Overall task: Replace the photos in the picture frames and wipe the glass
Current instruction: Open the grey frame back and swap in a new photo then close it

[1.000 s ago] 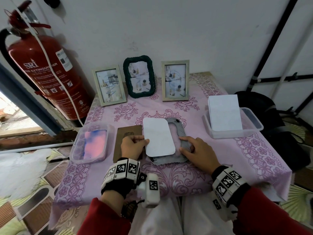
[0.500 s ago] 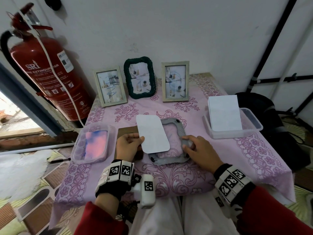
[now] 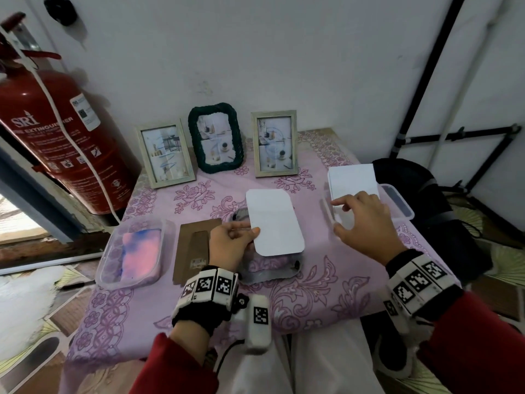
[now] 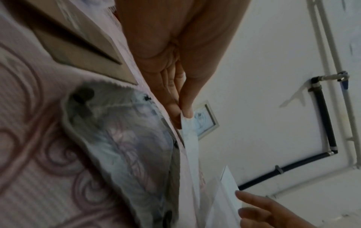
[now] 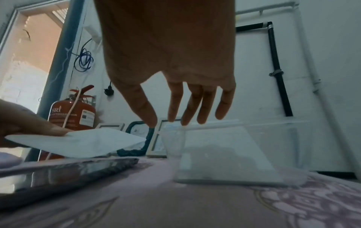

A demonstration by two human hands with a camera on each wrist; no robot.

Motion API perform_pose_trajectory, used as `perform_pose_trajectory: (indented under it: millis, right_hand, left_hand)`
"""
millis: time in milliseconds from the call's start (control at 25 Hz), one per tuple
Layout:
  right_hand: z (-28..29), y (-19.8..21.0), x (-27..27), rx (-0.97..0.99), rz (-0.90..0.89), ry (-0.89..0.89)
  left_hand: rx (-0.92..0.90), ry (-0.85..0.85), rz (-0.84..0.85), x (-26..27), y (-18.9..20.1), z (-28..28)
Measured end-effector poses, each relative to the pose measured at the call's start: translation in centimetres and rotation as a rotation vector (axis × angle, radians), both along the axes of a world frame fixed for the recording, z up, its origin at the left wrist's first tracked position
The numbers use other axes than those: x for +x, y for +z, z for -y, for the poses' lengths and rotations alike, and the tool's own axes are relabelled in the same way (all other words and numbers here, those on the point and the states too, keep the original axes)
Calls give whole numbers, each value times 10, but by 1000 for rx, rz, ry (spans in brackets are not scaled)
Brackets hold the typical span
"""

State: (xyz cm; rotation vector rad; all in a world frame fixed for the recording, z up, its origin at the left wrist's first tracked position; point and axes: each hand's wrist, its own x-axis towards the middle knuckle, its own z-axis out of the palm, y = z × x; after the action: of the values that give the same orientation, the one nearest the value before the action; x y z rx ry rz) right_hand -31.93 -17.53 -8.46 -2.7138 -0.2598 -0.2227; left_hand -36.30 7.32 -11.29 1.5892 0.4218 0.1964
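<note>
3 picture frames (image 3: 218, 137) lean on the white wall at the back of my table (image 3: 326, 282), 2 pale wood and 1 dark green woven, on a pink floral cloth. Left of them stands a red fire extinguisher (image 3: 56, 132). A clear tub (image 3: 397, 203) holds white photo sheets (image 3: 352, 180); another (image 3: 133, 251) holds a pink-blue cloth. My right hand (image 3: 363, 223) hovers over the first tub, fingers spread and loose. The grey frame (image 3: 267, 268) lies flat beside its brown backing (image 3: 193, 245). My left hand (image 3: 230, 243) pinches the round-cornered white card (image 3: 274, 221) above it.
</note>
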Motion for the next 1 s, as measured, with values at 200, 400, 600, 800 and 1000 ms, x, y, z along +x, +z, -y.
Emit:
perform_pose_trajectory:
  millis: [200, 400, 600, 800, 1000]
  right_hand:
    - [13, -9, 6, -92, -131, 0]
    - [23, -10, 9, 63, -103, 70]
    - [33, -10, 8, 169, -59, 115]
    - [38, -10, 10, 152, -102, 128]
    - [36, -8, 10, 151, -175, 161]
  left_hand:
    - [-59, -69, -48, 8, -10, 35]
    - [-34, -94, -109, 22, -19, 66]
    - [-4, -101, -103, 37, -20, 105]
    - [4, -185, -155, 47, -24, 128]
    - [275, -271, -119, 48, -26, 122]
